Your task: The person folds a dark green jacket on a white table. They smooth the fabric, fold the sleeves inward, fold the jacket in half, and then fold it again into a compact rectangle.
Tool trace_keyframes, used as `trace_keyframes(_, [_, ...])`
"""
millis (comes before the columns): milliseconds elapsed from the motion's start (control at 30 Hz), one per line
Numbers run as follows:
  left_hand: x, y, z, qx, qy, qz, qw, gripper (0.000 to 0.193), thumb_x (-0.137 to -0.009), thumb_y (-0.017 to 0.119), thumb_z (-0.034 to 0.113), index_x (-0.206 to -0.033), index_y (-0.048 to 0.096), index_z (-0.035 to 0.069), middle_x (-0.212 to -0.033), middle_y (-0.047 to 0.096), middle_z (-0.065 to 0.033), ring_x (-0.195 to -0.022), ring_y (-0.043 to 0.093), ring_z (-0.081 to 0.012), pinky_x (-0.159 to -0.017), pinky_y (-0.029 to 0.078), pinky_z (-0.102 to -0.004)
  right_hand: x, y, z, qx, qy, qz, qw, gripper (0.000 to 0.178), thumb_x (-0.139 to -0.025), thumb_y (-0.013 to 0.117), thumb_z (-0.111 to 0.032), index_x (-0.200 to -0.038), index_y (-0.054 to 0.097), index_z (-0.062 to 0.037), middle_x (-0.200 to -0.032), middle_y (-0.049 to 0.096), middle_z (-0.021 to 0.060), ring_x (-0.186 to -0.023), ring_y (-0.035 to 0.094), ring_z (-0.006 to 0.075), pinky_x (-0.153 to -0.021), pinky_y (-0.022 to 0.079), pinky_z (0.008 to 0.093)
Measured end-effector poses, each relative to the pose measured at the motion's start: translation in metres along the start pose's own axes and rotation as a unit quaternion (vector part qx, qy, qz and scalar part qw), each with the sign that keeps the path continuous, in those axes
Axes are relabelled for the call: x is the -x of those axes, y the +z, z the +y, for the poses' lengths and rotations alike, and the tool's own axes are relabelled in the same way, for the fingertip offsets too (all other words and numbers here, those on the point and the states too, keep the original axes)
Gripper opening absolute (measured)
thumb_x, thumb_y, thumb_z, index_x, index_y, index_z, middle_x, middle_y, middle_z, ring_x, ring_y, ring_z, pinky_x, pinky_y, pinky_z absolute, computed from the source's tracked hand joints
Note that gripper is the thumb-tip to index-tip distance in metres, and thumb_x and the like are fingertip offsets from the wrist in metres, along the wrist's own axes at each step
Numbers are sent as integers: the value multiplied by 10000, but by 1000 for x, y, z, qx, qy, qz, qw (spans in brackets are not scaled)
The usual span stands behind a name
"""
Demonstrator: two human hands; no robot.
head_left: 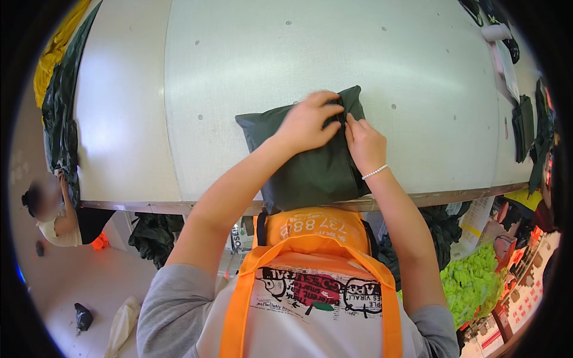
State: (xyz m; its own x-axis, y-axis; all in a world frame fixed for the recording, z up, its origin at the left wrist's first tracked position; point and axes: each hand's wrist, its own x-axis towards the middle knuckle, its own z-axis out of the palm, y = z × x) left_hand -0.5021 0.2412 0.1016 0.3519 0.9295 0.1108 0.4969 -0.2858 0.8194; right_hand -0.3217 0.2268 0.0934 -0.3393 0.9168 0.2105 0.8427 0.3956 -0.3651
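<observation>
A dark green square pouch of smooth fabric (310,176) lies on the pale table in front of me, its near edge reaching over the table's front edge. Across its upper part rests my left hand (307,121), palm down, fingers bent and apart near a fold or seam that runs along the pouch's right side. My right hand (365,144), with a white beaded bracelet (375,172) at the wrist, pinches the fabric at that seam. What lies under the fingertips is too small to make out.
Dark green fabric (61,119) and yellow cloth (52,59) hang along the table's left side. At right lie folded dark green pieces (523,128) and a white roll (495,32). Bright lime cloth (474,283) is heaped below right. Another person (59,221) sits at far left.
</observation>
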Motion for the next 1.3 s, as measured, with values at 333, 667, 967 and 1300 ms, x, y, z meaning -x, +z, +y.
trace_keyframes(333, [17, 7, -30, -321, -135, -28, 937, 470, -832, 622, 387, -1123, 539, 28, -995, 567, -126, -946, 549, -288, -804, 435, -394, -3, 13, -21, 21, -95, -56, 994, 152, -829, 569, -88, -949, 635, -21, -809, 589, 96, -683, 606, 261, -596, 492, 369])
trace_keyframes(667, [2, -5, -36, -139, -229, -31, 963, 438, -789, 643, 387, -1083, 563, 72, -1006, 598, -124, -1012, 541, -292, -892, 391, -393, -83, 21, -1, -111, 32, -199, 973, 200, -911, 506, -157, -1016, 613, -24, -867, 629, 220, -826, 597, 385, -725, 487, 458])
trace_keyframes(967, [-31, 1, -53, 22, -220, 7, 975, 329, -849, 576, 313, -1010, 644, 34, -1016, 646, -166, -955, 599, -313, -823, 455, -400, -110, 6, 5, -125, 106, -275, 948, 120, -848, 602, -173, -855, 661, -69, -831, 675, 115, -758, 635, 284, -700, 503, 373])
trace_keyframes(1300, [-55, 22, -60, -49, -276, -30, 959, 285, -872, 555, 296, -934, 653, 36, -910, 668, -155, -884, 621, -319, -783, 476, -398, -49, -18, 25, -152, -89, -208, 962, 111, -859, 570, -173, -819, 585, -70, -798, 609, 112, -729, 597, 310, -642, 476, 422])
